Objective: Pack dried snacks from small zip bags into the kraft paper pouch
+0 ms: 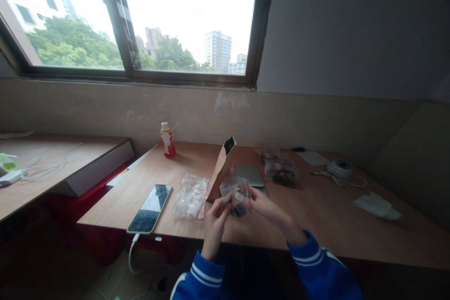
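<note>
Both hands hold one small clear zip bag (237,193) with a red seal strip, above the front edge of the wooden desk (316,215). Dark and pale bits sit inside the bag. My left hand (215,218) pinches its lower left side, fingers closed. My right hand (263,205) grips its right edge near the red strip. Just behind the bag stands an open brown paper pouch (221,165), tilted.
A pile of empty clear zip bags (191,195) lies left of my hands, then a phone (150,208) on a white cable. Filled bags (281,170) lie at the back right, beside a grey flat device (249,174). A small red-and-white bottle (167,140) stands by the wall.
</note>
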Tool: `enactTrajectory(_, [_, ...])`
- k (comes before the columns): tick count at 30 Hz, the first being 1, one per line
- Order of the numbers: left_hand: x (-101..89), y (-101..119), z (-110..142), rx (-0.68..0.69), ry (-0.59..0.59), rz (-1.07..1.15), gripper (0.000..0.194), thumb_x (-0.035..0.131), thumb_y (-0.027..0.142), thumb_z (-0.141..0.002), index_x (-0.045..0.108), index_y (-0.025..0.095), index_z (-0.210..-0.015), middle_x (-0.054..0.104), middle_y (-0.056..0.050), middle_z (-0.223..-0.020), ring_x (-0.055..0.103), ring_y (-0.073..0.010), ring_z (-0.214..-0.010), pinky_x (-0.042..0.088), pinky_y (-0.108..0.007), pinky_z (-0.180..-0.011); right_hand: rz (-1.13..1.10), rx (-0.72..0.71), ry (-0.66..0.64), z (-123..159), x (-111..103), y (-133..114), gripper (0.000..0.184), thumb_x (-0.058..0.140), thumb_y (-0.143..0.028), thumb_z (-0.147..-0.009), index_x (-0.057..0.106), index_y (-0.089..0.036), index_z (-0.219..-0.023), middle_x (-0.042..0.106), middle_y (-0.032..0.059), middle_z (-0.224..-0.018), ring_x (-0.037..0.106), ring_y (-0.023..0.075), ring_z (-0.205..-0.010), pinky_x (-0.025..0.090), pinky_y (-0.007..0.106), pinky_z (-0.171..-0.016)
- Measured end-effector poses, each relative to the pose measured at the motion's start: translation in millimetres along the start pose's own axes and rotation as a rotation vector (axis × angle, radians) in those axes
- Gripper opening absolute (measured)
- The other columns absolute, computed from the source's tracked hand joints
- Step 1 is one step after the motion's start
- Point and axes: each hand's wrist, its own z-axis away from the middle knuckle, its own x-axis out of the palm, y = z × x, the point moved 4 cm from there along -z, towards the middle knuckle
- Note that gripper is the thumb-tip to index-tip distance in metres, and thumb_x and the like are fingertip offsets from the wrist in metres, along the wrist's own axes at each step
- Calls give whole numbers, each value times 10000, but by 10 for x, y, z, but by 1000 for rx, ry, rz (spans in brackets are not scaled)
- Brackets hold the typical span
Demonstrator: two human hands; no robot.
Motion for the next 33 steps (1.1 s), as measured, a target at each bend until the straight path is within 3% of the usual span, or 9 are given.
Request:
enactTrajectory(6, [8, -93, 13, -101, 69, 325, 483, 730, 306, -734, 611, 256, -1200, 590, -75, -1307, 527, -273, -1220, 449, -351, -973, 10, -75, 41, -44, -91, -56, 448, 793, -465, -632, 679, -165, -945, 680, 73, -964, 613, 231, -933, 488, 365, -842])
enactTrajectory(11, [68, -162, 40, -286, 45, 478, 450, 758, 297, -702, 654, 182, -1125, 661, -133, -1179, 607, -285, -1109, 510, -307, -806, 32, -89, 56, -72, -117, -15, 426, 785, -467, -644, 662, -171, -926, 676, 69, -934, 623, 221, -902, 487, 374, -844])
enactTrajectory(14, [72, -165, 38, -288, 65, 480, 425, 798, 272, -658, 684, 161, -1053, 678, -134, -1145, 609, -286, -1105, 507, -306, -824, 69, -104, 10, -61, -76, -9, 394, 749, -459, -696, 640, -180, -952, 666, 68, -974, 626, 215, -912, 484, 384, -865])
enactTrajectory(20, [91, -138, 13, -210, -39, 451, 468, 764, 260, -710, 645, 197, -1158, 659, -102, -1195, 601, -272, -1121, 485, -336, -905, 52, -124, -75, -35, 9, -72, 413, 757, -412, -706, 609, -183, -1015, 659, 66, -1031, 621, 220, -969, 477, 379, -888])
enactTrajectory(23, [99, -148, 20, -204, -61, 445, 483, 750, 245, -725, 625, 197, -1190, 661, -105, -1189, 611, -269, -1102, 493, -328, -881, 18, -144, -24, -60, 12, -102, 402, 777, -422, -673, 627, -179, -956, 673, 48, -958, 631, 210, -919, 485, 351, -850])
enactTrajectory(28, [118, -148, 54, -261, -30, 489, 347, 750, 217, -724, 674, 173, -1060, 696, -88, -1101, 666, -200, -953, 508, -258, -793, 24, -150, 136, -84, -63, -103, 377, 809, -453, -600, 645, -179, -801, 666, 13, -795, 623, 163, -735, 498, 278, -666])
enactTrajectory(31, [109, -130, 64, -299, 26, 540, 318, 757, 193, -710, 684, 173, -1019, 705, -70, -1061, 668, -169, -916, 510, -221, -752, -46, -96, 251, -69, -154, -59, 390, 807, -449, -607, 630, -197, -845, 660, -1, -770, 599, 133, -625, 464, 232, -522])
enactTrajectory(33, [98, -122, 64, -320, 55, 575, 311, 752, 180, -710, 686, 172, -1014, 703, -68, -1060, 663, -164, -929, 512, -218, -772, -100, -132, 313, -73, -217, -74, 363, 789, -427, -649, 623, -202, -879, 660, -11, -758, 559, 99, -536, 433, 211, -471])
